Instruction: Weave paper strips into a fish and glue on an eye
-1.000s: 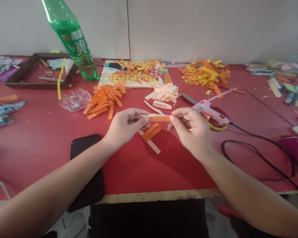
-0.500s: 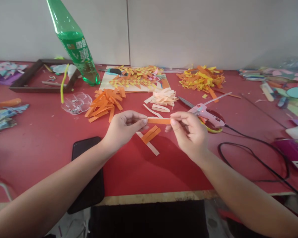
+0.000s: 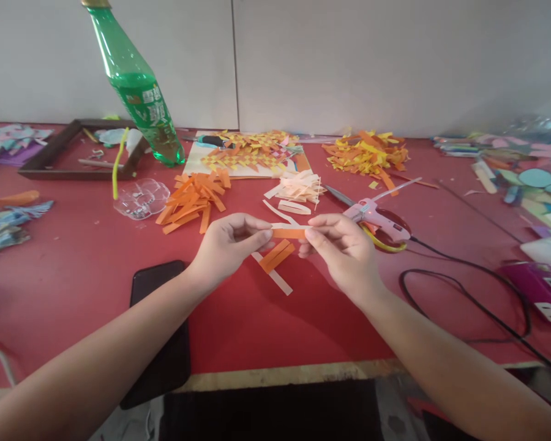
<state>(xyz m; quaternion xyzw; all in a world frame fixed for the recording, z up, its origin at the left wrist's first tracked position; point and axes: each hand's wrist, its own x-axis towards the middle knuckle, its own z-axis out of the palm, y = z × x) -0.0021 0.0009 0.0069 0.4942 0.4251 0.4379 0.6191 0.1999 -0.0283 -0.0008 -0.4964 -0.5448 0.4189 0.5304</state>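
Between my two hands an orange paper strip (image 3: 288,233) is stretched level above the red table. My left hand (image 3: 232,248) pinches its left end, and my right hand (image 3: 342,251) pinches the right end between thumb and fingers. A pale strip edge shows just behind it. Below lies a pale paper strip (image 3: 281,282) with folded orange strips (image 3: 277,255) across it. Beyond my hands are a loose pale strip (image 3: 275,210), a pile of pale strips (image 3: 299,185) and, to the left, a pile of orange strips (image 3: 195,199).
A pink glue gun (image 3: 381,219) with a black cord rests on scissors (image 3: 392,246) at right. Left are a black phone (image 3: 165,343), a clear tray (image 3: 142,199), a green bottle (image 3: 142,101) and a dark frame (image 3: 50,150). Woven orange-yellow paper (image 3: 248,150) lies at the back.
The whole view has shifted, with table things sitting lower in the picture and more of the bottle showing. Both hands keep their hold on the orange strip, which stays nearly level.
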